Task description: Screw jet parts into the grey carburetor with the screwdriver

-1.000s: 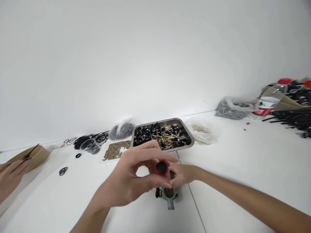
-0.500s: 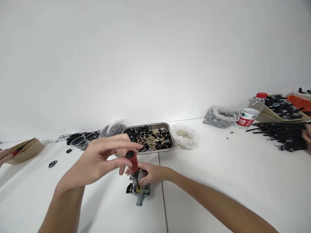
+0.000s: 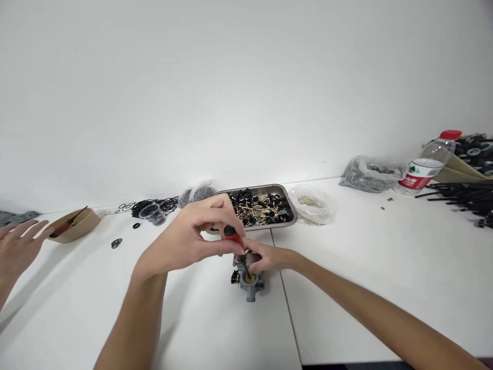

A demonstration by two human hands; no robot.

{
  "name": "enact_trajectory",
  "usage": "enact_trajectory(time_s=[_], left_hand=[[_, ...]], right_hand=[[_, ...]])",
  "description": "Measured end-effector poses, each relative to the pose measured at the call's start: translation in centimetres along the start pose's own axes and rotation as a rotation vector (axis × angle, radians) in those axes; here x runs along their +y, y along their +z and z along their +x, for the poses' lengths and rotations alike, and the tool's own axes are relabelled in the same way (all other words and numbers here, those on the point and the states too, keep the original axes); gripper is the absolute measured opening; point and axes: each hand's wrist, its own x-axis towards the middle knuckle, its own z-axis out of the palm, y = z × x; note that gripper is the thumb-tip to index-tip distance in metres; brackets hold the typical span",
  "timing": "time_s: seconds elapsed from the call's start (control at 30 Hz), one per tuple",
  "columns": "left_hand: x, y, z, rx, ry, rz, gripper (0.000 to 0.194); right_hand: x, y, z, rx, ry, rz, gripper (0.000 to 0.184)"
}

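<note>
A grey metal carburetor [image 3: 250,292] stands on the white table in front of me, its round opening facing up. My right hand [image 3: 269,257] is closed around its far side, with the thumb near the opening. My left hand [image 3: 200,231] grips the red and black handle of a screwdriver [image 3: 238,240] between thumb and fingers. The screwdriver leans, and its dark shaft runs down into the opening; the tip itself is hard to make out. A black fitting [image 3: 234,277] sticks out from the carburetor's left side.
Behind my hands lies a metal tray [image 3: 290,205] of screws and black parts, beside a bag of brass pieces [image 3: 314,203]. Rightward are a grey bag [image 3: 367,174], a bottle [image 3: 423,169] and black tubes [image 3: 462,198]. Leftward, another person's hand [image 3: 19,252] is near a tan bin [image 3: 82,228].
The view has swung left, so everything sits further right. My left fingers have closed more around the screwdriver handle. The other person's hand on the left has come further into view, fingers spread.
</note>
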Motion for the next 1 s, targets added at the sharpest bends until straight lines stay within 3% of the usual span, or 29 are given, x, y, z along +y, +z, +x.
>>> enact_trajectory(time_s=[0.27,0.37,0.53,0.67,0.8,0.9,1.0], left_hand=[[-0.3,0.4,0.3,0.020,-0.036,-0.162,0.025],[0.1,0.2,-0.1,0.027,-0.019,-0.137,0.028],[0.4,0.3,-0.2,-0.011,-0.039,-0.056,0.013],[0.4,1.1,0.4,-0.010,-0.099,0.136,0.005],[0.4,2.1,0.8,0.041,-0.161,0.347,0.016],[0.3,2.8,1.0,0.063,-0.149,0.332,0.019],[-0.2,3.4,1.5,0.082,-0.132,0.184,0.015]], right_hand=[[0.3,0.9,-0.6,0.067,-0.063,0.174,0.063],[0.1,1.2,-0.6,0.075,-0.068,0.203,0.062],[0.2,1.6,-0.7,0.127,-0.062,0.230,0.063],[0.1,1.7,-0.8,0.132,-0.044,0.248,0.060],[-0.2,1.6,-0.9,0.122,-0.033,0.237,0.055],[-0.1,1.6,-0.9,0.117,-0.033,0.258,0.053],[0.1,1.5,-1.0,0.113,-0.038,0.281,0.053]])
